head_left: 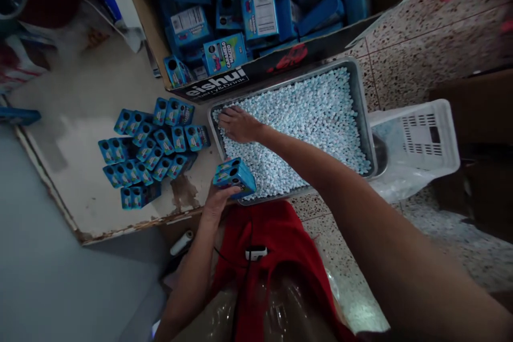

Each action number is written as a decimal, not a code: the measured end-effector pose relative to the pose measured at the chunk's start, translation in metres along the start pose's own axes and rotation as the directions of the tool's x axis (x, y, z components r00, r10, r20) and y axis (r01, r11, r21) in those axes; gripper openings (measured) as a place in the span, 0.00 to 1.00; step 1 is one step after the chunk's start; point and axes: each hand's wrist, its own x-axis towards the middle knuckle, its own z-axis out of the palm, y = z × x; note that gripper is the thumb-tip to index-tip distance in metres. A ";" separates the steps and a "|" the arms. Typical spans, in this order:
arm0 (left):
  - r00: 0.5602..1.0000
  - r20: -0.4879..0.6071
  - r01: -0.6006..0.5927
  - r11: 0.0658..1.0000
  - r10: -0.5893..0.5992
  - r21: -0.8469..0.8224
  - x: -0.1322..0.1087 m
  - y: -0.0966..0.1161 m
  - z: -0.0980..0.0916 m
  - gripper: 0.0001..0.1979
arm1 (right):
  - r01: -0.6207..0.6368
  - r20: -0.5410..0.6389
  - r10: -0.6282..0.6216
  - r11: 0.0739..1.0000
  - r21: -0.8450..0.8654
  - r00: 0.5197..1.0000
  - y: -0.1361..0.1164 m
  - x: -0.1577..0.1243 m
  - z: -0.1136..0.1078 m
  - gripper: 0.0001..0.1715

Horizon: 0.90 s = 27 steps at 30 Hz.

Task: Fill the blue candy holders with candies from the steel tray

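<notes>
Box (234, 175), small and blue with round holes in its top, sits gripped in the left hand (218, 200) at the tray's (363, 112) near edge. Its print is too small to read. The right hand (239, 124) lies flat on pale pellets (312, 117), fingertips sunk in, grasp unclear. Filled boxes (150, 149) cluster left on a board (80, 133); a carton (256, 72) is cut off above.

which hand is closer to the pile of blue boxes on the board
Left. The left hand, holding a small blue box, sits just right of the pile of blue boxes. The right hand rests farther right on the white pellets in the metal tray.
</notes>
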 end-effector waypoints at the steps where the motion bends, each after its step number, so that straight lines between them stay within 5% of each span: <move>1: 1.000 0.001 0.014 1.000 -0.014 -0.020 -0.002 -0.006 0.009 0.37 | -0.019 -0.007 0.019 1.000 -0.009 1.000 0.000 -0.007 0.003 0.22; 9: 1.000 0.029 0.005 0.988 -0.001 -0.153 0.020 -0.042 0.081 0.55 | -0.148 0.002 0.149 0.984 -0.104 0.989 0.015 -0.081 0.000 0.20; 14: 0.994 0.097 -0.026 0.975 0.048 -0.222 0.045 -0.033 0.119 0.55 | -0.231 0.028 0.232 0.973 -0.012 0.972 0.024 -0.117 -0.018 0.13; 18: 0.972 0.224 -0.026 0.975 0.077 -0.221 0.043 -0.007 0.122 0.51 | -0.217 -0.057 0.236 0.948 0.233 0.970 0.056 -0.157 -0.049 0.16; 21: 0.983 0.153 -0.077 0.983 0.103 -0.167 0.043 0.004 0.109 0.52 | -0.363 -0.317 0.437 0.893 0.268 0.842 0.091 -0.184 -0.060 0.25; 24: 0.994 0.044 -0.090 0.981 0.099 -0.173 0.057 -0.004 0.103 0.46 | -0.476 -0.463 0.537 0.842 0.253 0.705 0.112 -0.195 -0.044 0.33; 27: 0.993 0.052 -0.094 0.983 0.103 -0.159 0.077 -0.025 0.109 0.36 | -0.440 -0.459 0.509 0.861 0.256 0.728 0.105 -0.190 -0.015 0.37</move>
